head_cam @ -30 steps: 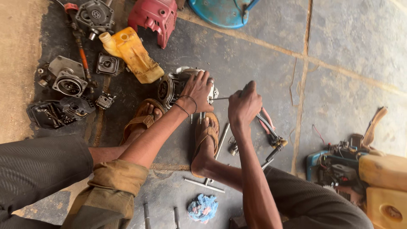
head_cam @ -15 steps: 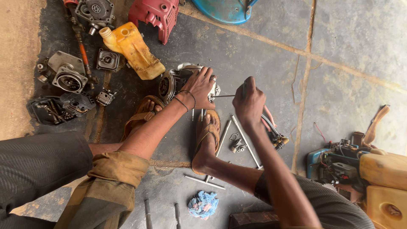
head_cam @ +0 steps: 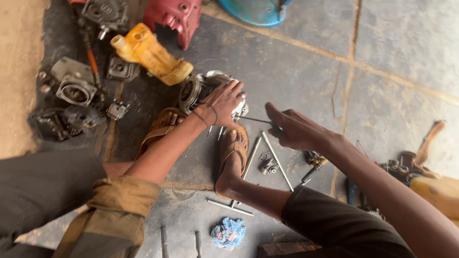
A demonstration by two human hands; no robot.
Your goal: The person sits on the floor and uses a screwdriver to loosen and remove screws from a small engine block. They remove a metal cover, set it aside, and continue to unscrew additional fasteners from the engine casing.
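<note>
Left hand spread over a small grey engine block, palm down, fingers draped across the top, pressing more than gripping. Engine block sitting on the stone floor, right at the toes of two sandalled feet, one sandal just below it and the other sandal to its left.

Right hand clenched round the handle end of a thin screwdriver, shaft lying nearly level and pointing left into the side of the engine block, tip hidden under the left hand's fingers. Thin bracelet on the left wrist.

Loads of bits scattered about:
- yellow plastic tank just up-left of the engine block, lying on its side
- red cover above that, near the top edge
- blue tub partly cut off at the top
- grey metal casing with a round hole, well off to the left, next to darker greasy parts
- two long metal rods on the floor under the right hand, with a few small springs and clips between them
- a T-shaped wrench beside the heel
- blue rag crumpled near the bottom edge
- pliers below the right wrist

More tools and a wooden handle piled at the far right, too jumbled to sort out.
</note>
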